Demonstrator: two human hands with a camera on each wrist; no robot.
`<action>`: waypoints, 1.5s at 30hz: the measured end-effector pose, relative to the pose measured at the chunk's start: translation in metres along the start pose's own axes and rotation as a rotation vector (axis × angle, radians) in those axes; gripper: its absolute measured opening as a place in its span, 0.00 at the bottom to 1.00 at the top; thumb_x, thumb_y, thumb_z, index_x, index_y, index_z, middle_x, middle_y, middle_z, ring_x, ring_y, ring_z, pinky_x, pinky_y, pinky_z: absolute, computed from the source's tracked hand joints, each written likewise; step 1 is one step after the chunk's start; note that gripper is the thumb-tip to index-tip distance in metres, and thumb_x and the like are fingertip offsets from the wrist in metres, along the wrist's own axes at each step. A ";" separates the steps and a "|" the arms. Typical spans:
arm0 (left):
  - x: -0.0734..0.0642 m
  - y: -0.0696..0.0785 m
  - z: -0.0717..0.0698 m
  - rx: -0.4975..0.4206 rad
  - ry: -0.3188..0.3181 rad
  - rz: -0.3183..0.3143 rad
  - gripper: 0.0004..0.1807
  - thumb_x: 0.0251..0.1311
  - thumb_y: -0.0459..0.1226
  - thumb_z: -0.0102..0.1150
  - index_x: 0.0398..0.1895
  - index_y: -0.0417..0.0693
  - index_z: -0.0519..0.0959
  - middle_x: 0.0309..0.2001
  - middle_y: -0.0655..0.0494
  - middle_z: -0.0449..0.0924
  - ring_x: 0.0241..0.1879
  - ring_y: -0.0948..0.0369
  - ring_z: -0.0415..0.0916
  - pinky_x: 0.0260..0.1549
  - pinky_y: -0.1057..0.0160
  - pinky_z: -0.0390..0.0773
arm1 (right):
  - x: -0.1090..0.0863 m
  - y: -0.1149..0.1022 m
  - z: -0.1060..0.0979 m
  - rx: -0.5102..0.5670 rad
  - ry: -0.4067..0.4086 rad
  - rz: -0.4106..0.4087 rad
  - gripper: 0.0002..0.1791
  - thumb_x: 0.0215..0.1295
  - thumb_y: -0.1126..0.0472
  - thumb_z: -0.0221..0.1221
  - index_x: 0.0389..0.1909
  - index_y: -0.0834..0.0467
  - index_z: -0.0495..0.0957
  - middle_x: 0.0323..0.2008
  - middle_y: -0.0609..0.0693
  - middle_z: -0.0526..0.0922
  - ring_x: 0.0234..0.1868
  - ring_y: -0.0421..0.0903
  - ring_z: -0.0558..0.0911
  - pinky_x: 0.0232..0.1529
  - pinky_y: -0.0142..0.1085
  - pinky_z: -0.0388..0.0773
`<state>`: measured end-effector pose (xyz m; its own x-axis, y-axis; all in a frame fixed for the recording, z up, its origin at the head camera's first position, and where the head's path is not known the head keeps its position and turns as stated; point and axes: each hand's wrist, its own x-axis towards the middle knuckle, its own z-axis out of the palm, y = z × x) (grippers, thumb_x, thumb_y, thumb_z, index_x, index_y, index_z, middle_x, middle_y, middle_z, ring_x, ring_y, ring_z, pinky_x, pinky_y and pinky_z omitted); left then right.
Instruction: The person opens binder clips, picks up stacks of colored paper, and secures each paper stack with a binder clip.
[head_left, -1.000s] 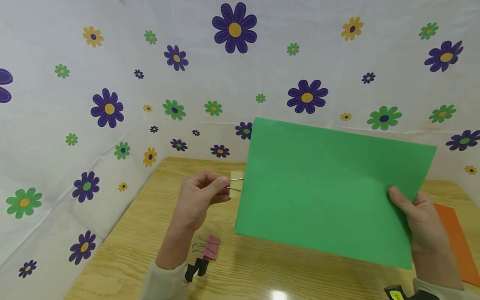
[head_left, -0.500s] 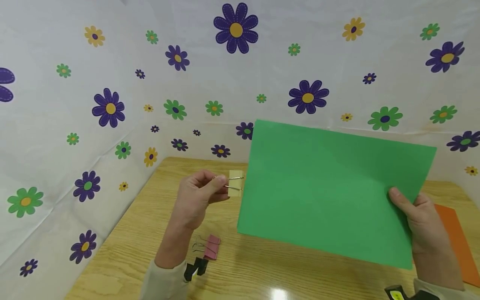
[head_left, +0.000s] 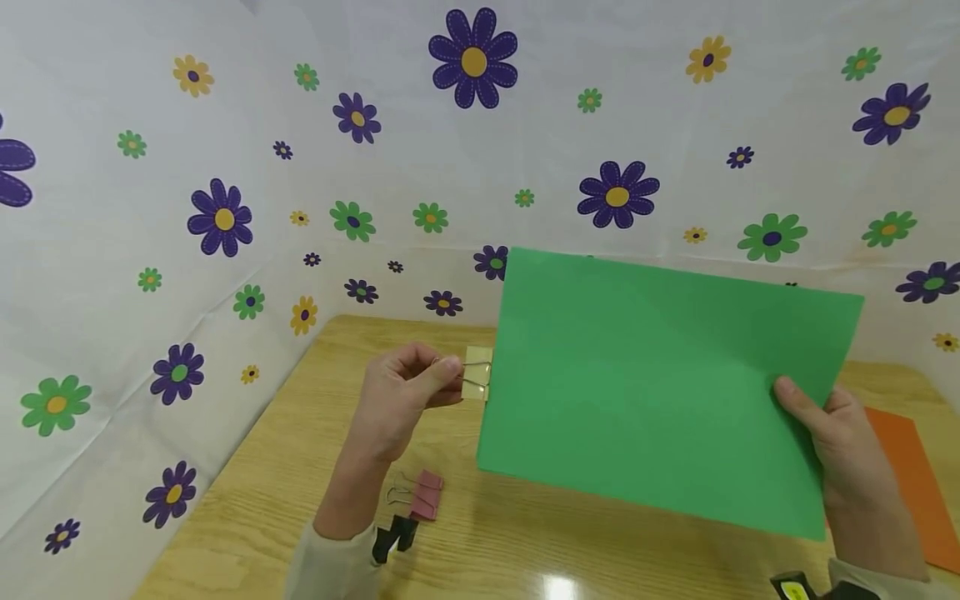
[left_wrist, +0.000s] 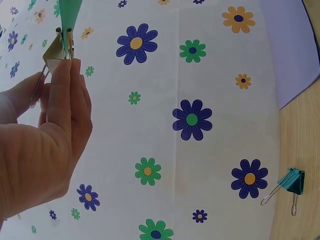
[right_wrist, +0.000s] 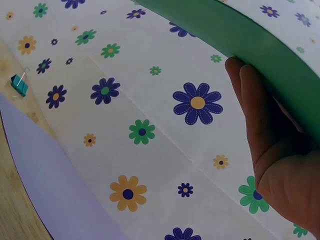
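Observation:
My left hand [head_left: 408,400] pinches the wire handles of a pale yellow binder clip [head_left: 476,375] between thumb and fingers. The clip sits at the left edge of a large green paper sheet [head_left: 660,392], raised above the table and tilted down to the right. In the left wrist view, the green paper [left_wrist: 70,12] runs down between the clip's parted lips [left_wrist: 59,33]. At the sheet's lower right, my right hand [head_left: 843,442] grips the edge, thumb on the front face. Its fingers lie behind the paper, as the right wrist view of this hand [right_wrist: 280,150] shows.
A pink binder clip [head_left: 427,495] lies on the wooden table [head_left: 300,467] near my left wrist. An orange sheet [head_left: 911,483] lies at the right, partly hidden by my arm. Both wrist views show a lavender sheet [left_wrist: 295,45] and a teal binder clip [left_wrist: 294,181].
The yellow clip shifted slightly left, showing more of its face, then came back right against the sheet's edge. The green sheet's upper left corner has dropped a little. My right hand stays in place.

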<state>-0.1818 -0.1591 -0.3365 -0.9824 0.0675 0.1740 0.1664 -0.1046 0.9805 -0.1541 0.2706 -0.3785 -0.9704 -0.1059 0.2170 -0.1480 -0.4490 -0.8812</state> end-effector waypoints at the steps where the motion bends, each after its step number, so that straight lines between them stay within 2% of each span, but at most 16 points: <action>1: 0.000 0.000 0.000 0.000 -0.001 0.002 0.09 0.64 0.27 0.61 0.25 0.44 0.79 0.29 0.53 0.81 0.29 0.61 0.83 0.37 0.59 0.85 | 0.001 0.000 0.000 -0.004 -0.001 -0.002 0.20 0.78 0.69 0.41 0.51 0.56 0.83 0.37 0.51 0.87 0.32 0.45 0.88 0.29 0.38 0.84; 10: 0.001 0.000 0.001 -0.011 -0.030 0.020 0.09 0.63 0.27 0.61 0.26 0.43 0.78 0.30 0.53 0.82 0.30 0.59 0.84 0.36 0.57 0.86 | 0.004 -0.001 -0.001 -0.001 -0.038 0.003 0.20 0.78 0.69 0.41 0.53 0.55 0.82 0.39 0.50 0.87 0.34 0.45 0.89 0.31 0.39 0.84; 30: 0.001 -0.002 0.003 0.012 -0.018 0.002 0.08 0.64 0.28 0.61 0.27 0.42 0.78 0.30 0.51 0.81 0.31 0.59 0.84 0.37 0.58 0.85 | 0.003 0.004 0.008 0.017 -0.036 0.031 0.20 0.78 0.68 0.41 0.50 0.55 0.83 0.38 0.50 0.88 0.34 0.45 0.89 0.31 0.39 0.84; 37: 0.001 -0.003 0.005 0.018 -0.022 -0.003 0.07 0.64 0.27 0.61 0.27 0.41 0.78 0.31 0.51 0.80 0.31 0.59 0.84 0.37 0.57 0.85 | 0.005 0.005 0.013 -0.056 -0.074 0.008 0.22 0.79 0.69 0.39 0.51 0.55 0.83 0.38 0.49 0.88 0.34 0.45 0.89 0.31 0.39 0.84; 45: 0.001 -0.005 0.007 0.045 -0.029 -0.009 0.06 0.64 0.27 0.61 0.29 0.37 0.78 0.31 0.50 0.80 0.31 0.59 0.84 0.37 0.57 0.85 | 0.003 0.005 0.011 -0.056 -0.046 0.020 0.21 0.79 0.69 0.41 0.50 0.55 0.83 0.37 0.50 0.88 0.32 0.45 0.88 0.30 0.39 0.84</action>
<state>-0.1832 -0.1514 -0.3404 -0.9812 0.0969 0.1671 0.1620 -0.0589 0.9850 -0.1562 0.2584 -0.3779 -0.9638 -0.1552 0.2168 -0.1403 -0.3965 -0.9072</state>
